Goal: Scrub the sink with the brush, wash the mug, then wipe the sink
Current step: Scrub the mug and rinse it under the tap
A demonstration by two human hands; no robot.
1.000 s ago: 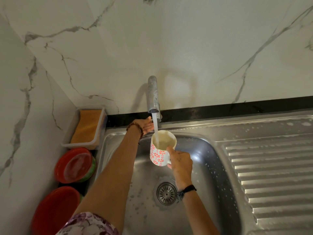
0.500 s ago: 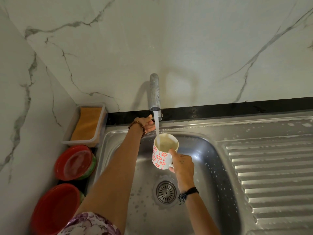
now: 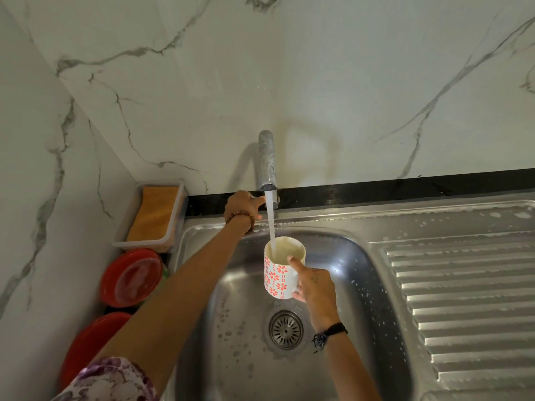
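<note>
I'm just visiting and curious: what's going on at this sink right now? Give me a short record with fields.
place: steel sink with ribbed draining board, marble wall behind
tap: spout running, stream falls into the mug
mug: white mug with red flowers, upright over the basin, pale liquid inside
right hand: right hand grips the mug at its handle side, thumb on the rim
left hand: left hand at the tap's base; grip unclear
drain: strainer uncovered, droplets around
beside sink: orange sponge in a tray, red bowls
</note>
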